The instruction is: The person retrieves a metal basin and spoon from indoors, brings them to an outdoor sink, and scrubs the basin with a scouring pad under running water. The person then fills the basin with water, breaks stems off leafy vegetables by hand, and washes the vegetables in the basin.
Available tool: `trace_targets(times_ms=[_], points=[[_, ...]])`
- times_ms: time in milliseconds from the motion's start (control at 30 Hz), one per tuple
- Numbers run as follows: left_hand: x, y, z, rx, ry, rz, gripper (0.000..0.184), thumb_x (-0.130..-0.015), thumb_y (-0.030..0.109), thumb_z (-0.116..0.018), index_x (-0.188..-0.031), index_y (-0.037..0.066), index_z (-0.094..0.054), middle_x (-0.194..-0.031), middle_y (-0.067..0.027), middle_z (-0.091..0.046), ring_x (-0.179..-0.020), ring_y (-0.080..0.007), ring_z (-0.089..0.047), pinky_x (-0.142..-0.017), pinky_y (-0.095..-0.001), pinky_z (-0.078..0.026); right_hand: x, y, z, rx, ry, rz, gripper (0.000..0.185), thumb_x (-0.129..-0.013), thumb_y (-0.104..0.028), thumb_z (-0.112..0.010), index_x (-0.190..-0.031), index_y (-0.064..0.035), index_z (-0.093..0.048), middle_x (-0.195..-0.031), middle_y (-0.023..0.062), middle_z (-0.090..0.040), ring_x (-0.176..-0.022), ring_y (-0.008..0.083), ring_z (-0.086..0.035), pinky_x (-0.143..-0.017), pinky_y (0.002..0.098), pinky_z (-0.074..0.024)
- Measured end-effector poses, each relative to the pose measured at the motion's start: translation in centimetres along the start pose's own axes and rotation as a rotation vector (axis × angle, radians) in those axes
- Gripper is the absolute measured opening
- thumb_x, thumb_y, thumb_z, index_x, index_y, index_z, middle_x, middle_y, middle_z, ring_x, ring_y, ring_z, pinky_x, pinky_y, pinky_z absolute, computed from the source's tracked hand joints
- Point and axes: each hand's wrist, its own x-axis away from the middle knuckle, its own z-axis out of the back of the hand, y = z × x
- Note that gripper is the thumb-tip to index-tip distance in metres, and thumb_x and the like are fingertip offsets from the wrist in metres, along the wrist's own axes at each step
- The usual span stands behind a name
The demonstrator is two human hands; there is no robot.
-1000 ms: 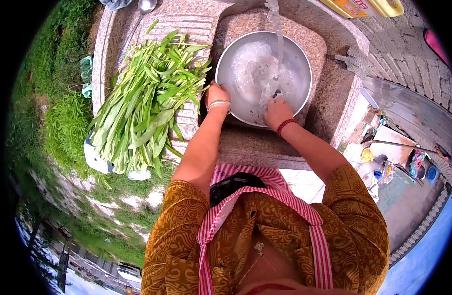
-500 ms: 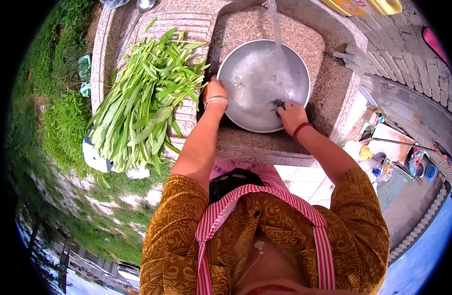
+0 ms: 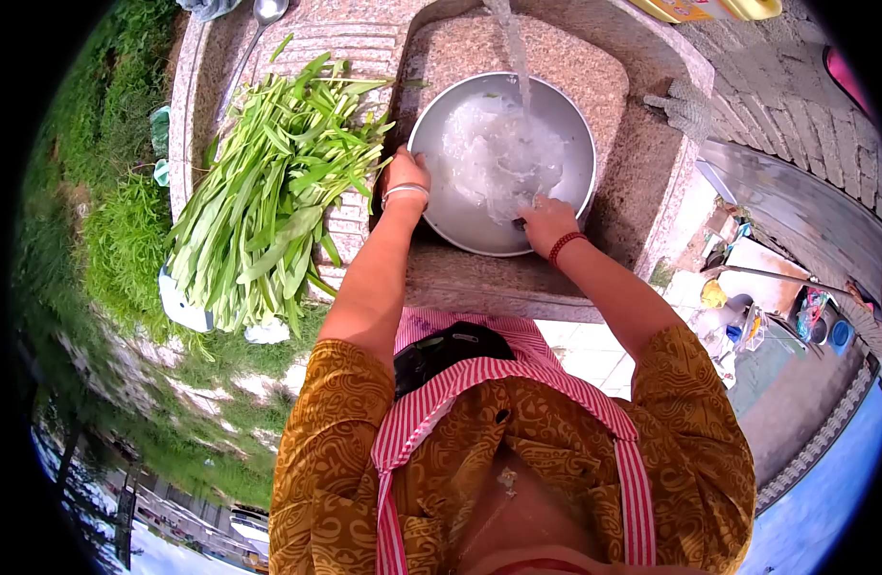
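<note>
A round metal basin (image 3: pixel 439 206) stands in the stone sink, and a stream of water (image 3: pixel 513 48) falls into it and splashes up. My left hand (image 3: pixel 406 172) is closed on the basin's left rim. Inside the lower right of the basin, my right hand (image 3: pixel 548 225) is closed round a dark scouring pad (image 3: pixel 520 223), of which only a small bit shows beside the fingers. White, bubbly water hides much of the basin's bottom.
A heap of long green leafy vegetables (image 3: pixel 268 201) lies on the ridged drainboard at left, with a metal spoon (image 3: pixel 268 11) beyond it. A grey glove (image 3: pixel 685 110) hangs on the sink's right edge. A yellow container (image 3: pixel 709 8) stands at the top right.
The basin and both hands have shifted slightly left in view. My right hand has moved left along the basin's near side, and the scouring pad is more hidden. The water splashes more.
</note>
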Motion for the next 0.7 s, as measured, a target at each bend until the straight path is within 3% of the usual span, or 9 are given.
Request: trace_targets(times_ms=[33,100,233,300,400,467,600,667,700], points=[[0.4,0.2,0.0,-0.021,-0.02,-0.002,0.031,-0.084,0.025,-0.06,-0.1,-0.001,-0.059,-0.092,-0.0247,-0.064,-0.089,-0.0406,-0.062,-0.078,-0.045,-0.049,0.0,2.1,0.4,0.141,0.165,0.012,0.025,-0.083,-0.015,-0.051,-0.106,-0.0189,-0.063,-0.102,0.0122,-0.055,-0.1,0.0318,-0.055,-0.088,0.0409,-0.0405],[0.5,0.5,0.4,-0.06,-0.032,0.002,0.028,-0.084,0.025,-0.058,-0.103,0.003,-0.059,-0.093,-0.022,-0.065,-0.088,-0.0384,-0.063,-0.078,-0.0455,-0.05,-1.0,3.3,0.8,0.212,0.209,-0.03,0.028,-0.082,-0.015,-0.052,-0.109,-0.0199,-0.061,-0.103,0.0131,-0.053,-0.098,0.0316,-0.054,-0.087,0.0414,-0.0413],[0.5,0.6,0.4,-0.074,-0.022,0.0,0.029,-0.084,0.025,-0.058,-0.103,0.004,-0.059,-0.093,-0.0221,-0.065,-0.088,-0.0388,-0.063,-0.077,-0.046,-0.05,-1.8,-5.3,-0.5,-0.292,0.042,0.011,0.035,-0.081,-0.012,-0.051,-0.116,-0.0131,-0.053,-0.115,0.0213,-0.048,-0.1,0.0407,-0.053,-0.084,0.0459,-0.0448],[0.5,0.5,0.3,-0.086,-0.04,0.015,0.029,-0.085,0.025,-0.057,-0.104,0.004,-0.059,-0.092,-0.0224,-0.065,-0.087,-0.0392,-0.063,-0.077,-0.0463,-0.05,-5.4,-8.7,-2.3,-0.423,0.24,0.021,0.033,-0.08,-0.01,-0.05,-0.114,-0.0118,-0.052,-0.117,0.0241,-0.047,-0.101,0.0438,-0.052,-0.084,0.0463,-0.0453],[0.3,0.3,0.0,-0.08,-0.027,0.034,0.029,-0.084,0.025,-0.058,-0.104,0.004,-0.059,-0.092,-0.0227,-0.064,-0.086,-0.0393,-0.063,-0.077,-0.0464,-0.05,-10.0,-10.6,1.2,-0.439,0.291,0.017,0.027,-0.081,-0.01,-0.05,-0.108,-0.0118,-0.051,-0.112,0.0225,-0.049,-0.097,0.0407,-0.053,-0.083,0.0461,-0.0456],[0.4,0.3,0.2,-0.098,-0.04,0.007,0.03,-0.083,0.025,-0.059,-0.103,0.003,-0.059,-0.091,-0.0224,-0.065,-0.086,-0.0394,-0.063,-0.077,-0.0461,-0.05,-11.8,-9.2,2.9,-0.291,0.56,0.044,0.021,-0.081,-0.01,-0.051,-0.101,-0.0142,-0.052,-0.108,0.0168,-0.051,-0.092,0.0367,-0.054,-0.078,0.0456,-0.0462],[0.8,0.4,0.6,-0.071,-0.004,-0.039,0.032,-0.083,0.027,-0.06,-0.103,0.003,-0.059,-0.092,-0.0216,-0.065,-0.086,-0.0391,-0.063,-0.077,-0.0456,-0.05,-12.1,-0.9,6.3,0.197,0.585,0.052,0.02,-0.083,-0.013,-0.05,-0.102,-0.0207,-0.053,-0.11,0.0117,-0.05,-0.095,0.0295,-0.051,-0.08,0.0415,-0.0407],[0.5,-0.1,0.1,-0.06,0.019,-0.037,0.033,-0.082,0.028,-0.063,-0.099,0.0,-0.06,-0.09,-0.0244,-0.064,-0.087,-0.0399,-0.062,-0.077,-0.0444,-0.049,-10.4,3.3,4.0,0.255,0.697,0.08,0.02,-0.085,-0.013,-0.049,-0.103,-0.021,-0.053,-0.111,0.0126,-0.049,-0.097,0.0284,-0.049,-0.083,0.0413,-0.0382],[0.5,-0.2,0.0,-0.053,0.027,-0.037,0.033,-0.081,0.028,-0.064,-0.097,-0.002,-0.06,-0.089,-0.0257,-0.064,-0.088,-0.0403,-0.062,-0.077,-0.0437,-0.049,-9.2,3.9,2.9,0.235,0.633,0.017,0.019,-0.084,-0.013,-0.049,-0.101,-0.0202,-0.054,-0.111,0.0126,-0.05,-0.097,0.0293,-0.049,-0.082,0.042,-0.0388]])
